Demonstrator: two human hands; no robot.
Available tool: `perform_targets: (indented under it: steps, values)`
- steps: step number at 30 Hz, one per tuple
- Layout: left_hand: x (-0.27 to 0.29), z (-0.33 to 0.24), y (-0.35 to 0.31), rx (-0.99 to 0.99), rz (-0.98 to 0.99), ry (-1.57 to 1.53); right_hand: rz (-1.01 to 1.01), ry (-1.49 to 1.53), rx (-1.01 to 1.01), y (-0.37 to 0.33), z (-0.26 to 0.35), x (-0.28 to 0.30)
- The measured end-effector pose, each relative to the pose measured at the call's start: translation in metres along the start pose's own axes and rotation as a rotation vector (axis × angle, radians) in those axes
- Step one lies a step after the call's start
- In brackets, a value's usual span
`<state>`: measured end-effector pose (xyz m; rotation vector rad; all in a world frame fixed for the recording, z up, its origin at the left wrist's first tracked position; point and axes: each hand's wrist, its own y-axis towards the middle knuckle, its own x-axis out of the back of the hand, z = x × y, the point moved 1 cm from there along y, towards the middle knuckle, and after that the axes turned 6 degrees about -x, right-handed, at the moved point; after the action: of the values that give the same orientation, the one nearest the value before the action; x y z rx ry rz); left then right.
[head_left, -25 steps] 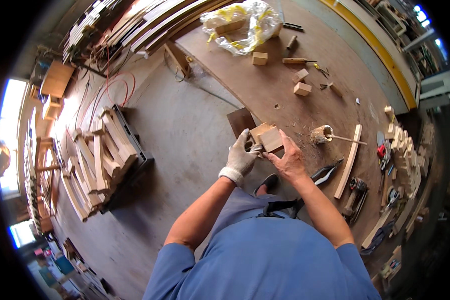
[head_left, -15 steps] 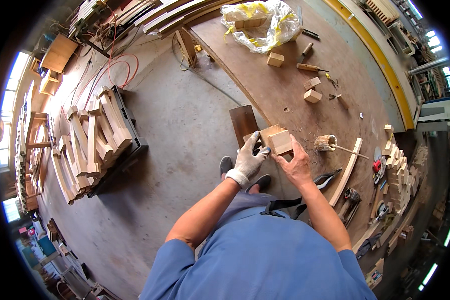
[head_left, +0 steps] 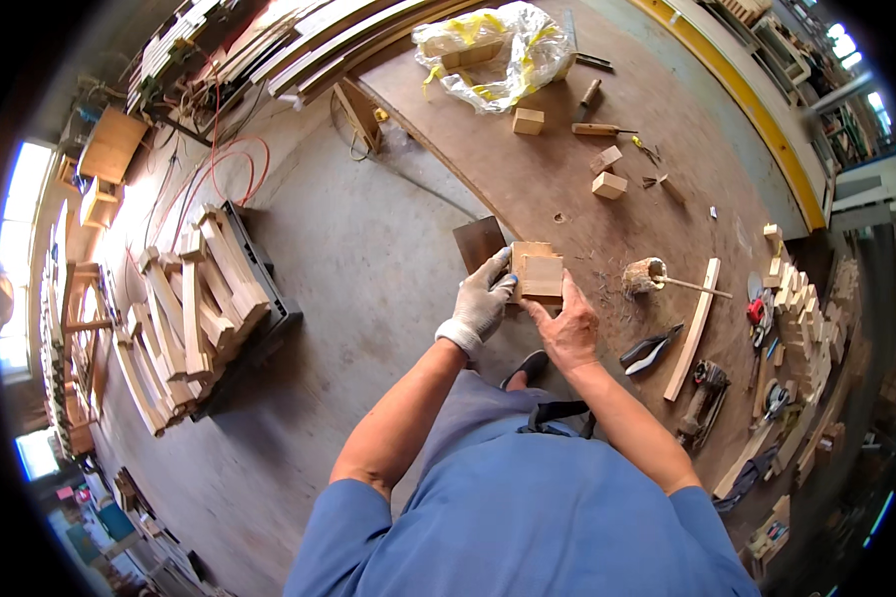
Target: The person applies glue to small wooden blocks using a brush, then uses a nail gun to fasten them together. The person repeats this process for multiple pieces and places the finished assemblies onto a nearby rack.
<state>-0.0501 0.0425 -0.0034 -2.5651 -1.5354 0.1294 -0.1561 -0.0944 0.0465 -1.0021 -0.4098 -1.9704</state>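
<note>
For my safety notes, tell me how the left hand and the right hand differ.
The left hand wears a whitish glove; the right hand is bare. The left hand is at the left side of the pale wood; the right hand is at its right. Both hold it.

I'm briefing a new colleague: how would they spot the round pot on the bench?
Start at the brown bench, then look up and right from the bare right hand. The crusted round pot sits there, left of a wooden strip; only it has a thin stick poking out.
</note>
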Motion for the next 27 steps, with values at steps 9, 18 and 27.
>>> perform_targets:
  steps: [9,18,27]
  values:
    - [0.005,-0.034,0.04,0.039,0.069,-0.021,0.129,0.385,0.026,-0.022,-0.018,0.003]
    - [0.003,-0.035,0.033,-0.04,0.107,0.334,-0.347,0.124,-0.344,-0.059,-0.208,0.152]
    - [0.005,-0.032,0.031,0.007,0.107,0.157,-0.289,-0.35,-0.842,-0.126,-0.387,0.181]
